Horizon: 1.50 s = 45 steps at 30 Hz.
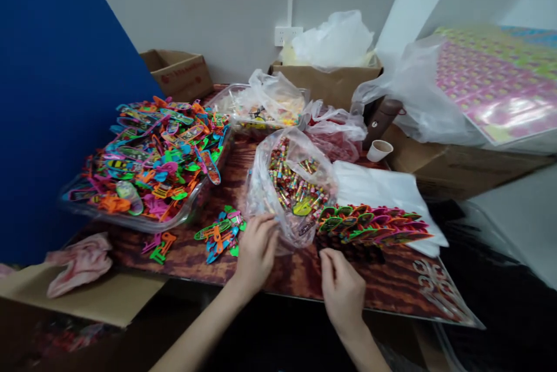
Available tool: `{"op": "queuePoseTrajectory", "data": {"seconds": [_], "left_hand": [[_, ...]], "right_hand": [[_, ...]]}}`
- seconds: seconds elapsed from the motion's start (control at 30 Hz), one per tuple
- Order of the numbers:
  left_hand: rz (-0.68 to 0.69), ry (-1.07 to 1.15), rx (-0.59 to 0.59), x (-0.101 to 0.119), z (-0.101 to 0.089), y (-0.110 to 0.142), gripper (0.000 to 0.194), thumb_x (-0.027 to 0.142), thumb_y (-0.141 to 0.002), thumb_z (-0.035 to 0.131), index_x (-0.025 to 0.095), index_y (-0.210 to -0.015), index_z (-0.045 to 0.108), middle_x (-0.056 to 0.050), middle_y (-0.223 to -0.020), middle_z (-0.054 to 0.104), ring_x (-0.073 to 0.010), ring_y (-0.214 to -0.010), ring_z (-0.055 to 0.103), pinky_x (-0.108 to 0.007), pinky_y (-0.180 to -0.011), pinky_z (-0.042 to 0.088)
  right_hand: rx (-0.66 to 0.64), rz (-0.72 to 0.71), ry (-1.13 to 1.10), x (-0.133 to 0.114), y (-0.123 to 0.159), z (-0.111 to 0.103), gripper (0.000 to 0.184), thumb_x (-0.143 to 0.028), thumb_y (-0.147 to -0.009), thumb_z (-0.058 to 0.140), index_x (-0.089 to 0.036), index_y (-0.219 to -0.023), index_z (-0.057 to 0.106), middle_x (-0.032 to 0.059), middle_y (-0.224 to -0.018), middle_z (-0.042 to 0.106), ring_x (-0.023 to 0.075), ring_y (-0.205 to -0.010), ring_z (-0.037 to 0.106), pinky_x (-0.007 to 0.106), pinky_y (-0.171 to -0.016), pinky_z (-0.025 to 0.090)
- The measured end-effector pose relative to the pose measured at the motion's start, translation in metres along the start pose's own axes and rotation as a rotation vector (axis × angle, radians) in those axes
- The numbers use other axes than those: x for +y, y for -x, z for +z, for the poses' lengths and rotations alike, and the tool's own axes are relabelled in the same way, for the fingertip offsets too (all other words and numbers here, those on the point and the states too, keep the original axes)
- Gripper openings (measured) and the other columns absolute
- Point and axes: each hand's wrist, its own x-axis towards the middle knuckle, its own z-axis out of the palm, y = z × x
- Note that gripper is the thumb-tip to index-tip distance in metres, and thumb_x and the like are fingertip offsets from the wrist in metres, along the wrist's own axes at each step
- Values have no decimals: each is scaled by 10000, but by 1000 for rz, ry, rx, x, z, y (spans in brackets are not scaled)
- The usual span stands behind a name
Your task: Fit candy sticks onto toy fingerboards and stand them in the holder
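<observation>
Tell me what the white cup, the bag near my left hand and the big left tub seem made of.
White cup: probably paper, matte and thin-walled. Bag: thin, glossy plastic film, likely; it wrinkles and looks see-through. Big tub: perhaps rigid clear plastic, given its shiny, transparent rim.

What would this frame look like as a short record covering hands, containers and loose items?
Left hand: at the clear bag's near side; grip unclear
Right hand: near the rowed pieces; grip unclear
Clear bag: open, holding small colorful items
Clear tray: heaped with colorful plastic pieces
Rowed pieces: in front of white sheets
Paper cup: beside dark bottle
</observation>
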Motion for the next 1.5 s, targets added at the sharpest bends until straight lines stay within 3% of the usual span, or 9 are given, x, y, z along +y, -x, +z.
{"op": "queuePoseTrajectory", "data": {"seconds": [0.13, 0.33, 0.53, 0.73, 0.97, 1.1, 1.23, 1.33, 1.5], "left_hand": [[-132, -120, -4, -42, -20, -6, 156, 155, -915, 466, 195, -957, 611, -56, -1005, 635, -201, -997, 565, -363, -897, 454], [-262, -477, -90, -86, -39, -16, 272, 170, -902, 459, 151, -1137, 596, -122, -1235, 549, -258, -1147, 477, -393, -983, 404], [-240, -580, -388, -105, -48, -13, 339, 165, -891, 463, 177, -1214, 565, -100, -1153, 567, -238, -1064, 495, -361, -924, 412], [-232, -575, -379, -105, -48, -17, 241, 182, -868, 504, 174, -1072, 633, -89, -973, 558, -237, -967, 510, -351, -841, 429], [-322, -488, -262, -109, -58, -23, 253, 204, -885, 483, 181, -1103, 609, -83, -1096, 578, -212, -1033, 535, -317, -907, 420], [-468, -604, -264, -110, -60, -28, 345, 300, -869, 528, 135, -1167, 586, -133, -1096, 611, -256, -1030, 555, -359, -896, 416], [-545, -564, -287, -112, -54, -36, 342, 317, -875, 516, 151, -1164, 598, -126, -1096, 655, -240, -1020, 593, -320, -859, 425], [-573, -539, -292, -113, -47, -40, 287, 300, -900, 464, 173, -1094, 633, -112, -1029, 693, -229, -966, 630, -303, -796, 438], [-562, -480, -321, -104, -37, -42, 222, 282, -883, 470, 182, -945, 657, -101, -944, 710, -234, -891, 646, -306, -736, 427]], "right_hand": [[-196, -126, 47, -32, -38, 46, 258, -170, -961, 370, -155, -1010, 623, 93, -962, 639, 205, -916, 592, 292, -815, 429], [-281, -52, 300, -33, -95, 99, 336, -109, -899, 429, -173, -1190, 583, 122, -1099, 575, 244, -976, 554, 320, -772, 417], [-312, -45, 274, -25, -86, 93, 276, -108, -858, 487, -185, -1097, 602, 88, -1002, 590, 212, -848, 581, 298, -710, 414], [-173, 13, -110, -23, -67, 83, 230, -119, -866, 440, -172, -1010, 612, 71, -956, 597, 202, -880, 571, 303, -778, 439], [-38, -52, -312, -56, -67, 53, 153, -225, -914, 484, -187, -990, 611, 49, -900, 565, 182, -850, 550, 303, -768, 434], [-187, 69, -479, -75, -55, 52, 136, -305, -912, 498, -197, -866, 568, 31, -838, 575, 174, -801, 563, 292, -729, 440], [-591, 315, -716, -82, -35, 74, 142, -318, -915, 445, -212, -829, 485, -33, -665, 554, 133, -561, 570, 235, -538, 436], [-720, 255, -508, -86, -26, 90, 45, -216, -880, 458, -213, -870, 503, -38, -650, 574, 140, -554, 593, 227, -528, 419], [-681, 21, 161, -98, -30, 99, 300, -197, -862, 572, -167, -1154, 511, 90, -827, 695, 250, -762, 673, 300, -632, 425]]}}
